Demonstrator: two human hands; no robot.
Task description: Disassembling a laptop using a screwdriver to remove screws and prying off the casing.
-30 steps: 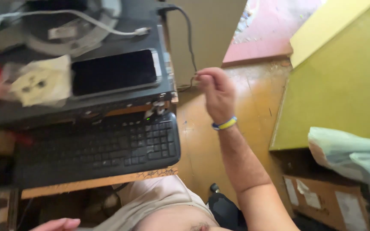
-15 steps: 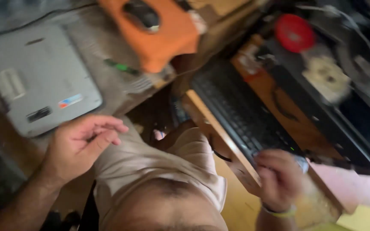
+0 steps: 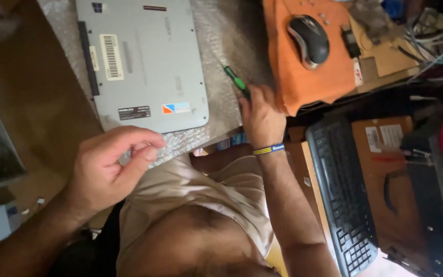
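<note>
Bubble wrap (image 3: 221, 102) covers the worktop, and on it lies a silver laptop (image 3: 142, 61), closed and turned bottom side up. Beside it is an orange cloth (image 3: 308, 77) with a dark computer mouse (image 3: 309, 41) on top, and lower at the side a black keyboard (image 3: 342, 195) sits on a shelf.

The right hand (image 3: 260, 118) reaches to a small screwdriver (image 3: 236, 82) with a green handle, which lies on the bubble wrap between the laptop and the orange cloth. The fingertips are at its dark end, curled around it, but I cannot tell if they already grip it or only touch it. The left hand (image 3: 111, 166) hovers just below the near edge of the laptop, its fingers (image 3: 144, 149) half bent with thumb close to the index finger. I cannot see anything between them, though something very small could be hidden there.

The screwdriver looks light, thin and stiff, with a handle that should not slip much; I think it is best taken at the green handle, just beyond the fingertips. The laptop looks flat, rigid and rather light, but fragile. Its smooth shell has some labels, a coloured sticker and a long dark strip along the far side from the fingers.
</note>
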